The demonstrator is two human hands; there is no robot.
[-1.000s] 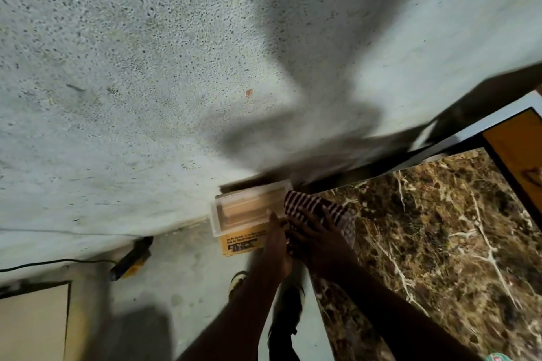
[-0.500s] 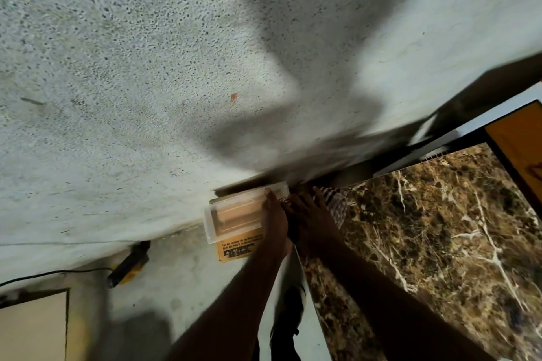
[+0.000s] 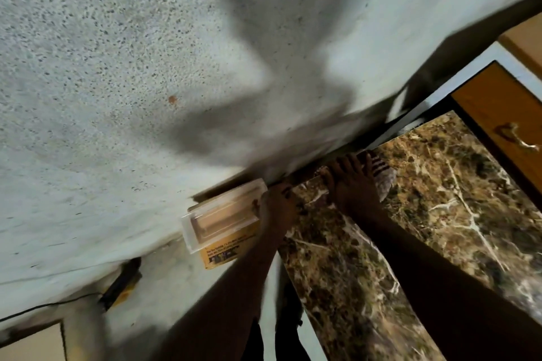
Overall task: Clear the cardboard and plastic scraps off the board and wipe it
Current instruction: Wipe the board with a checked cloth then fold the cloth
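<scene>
Only blurred, unreadable print shows on the yellow card under the left hand's clear plastic blister.

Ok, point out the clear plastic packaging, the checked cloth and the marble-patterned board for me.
clear plastic packaging [image 3: 223,215]: head view, on its transparent top face.
checked cloth [image 3: 382,174]: head view, on the striped part beyond the right hand's fingers.
marble-patterned board [image 3: 457,214]: head view, on bare surface.

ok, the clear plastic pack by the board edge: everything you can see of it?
The clear rectangular plastic blister shell is an oblong, tray-like piece, tilted, with tan cardboard showing through it. It lies over a yellow printed card that sticks out below. It hangs off the marble-patterned brown board's far left corner, gripped at its right end by the left hand.
</scene>
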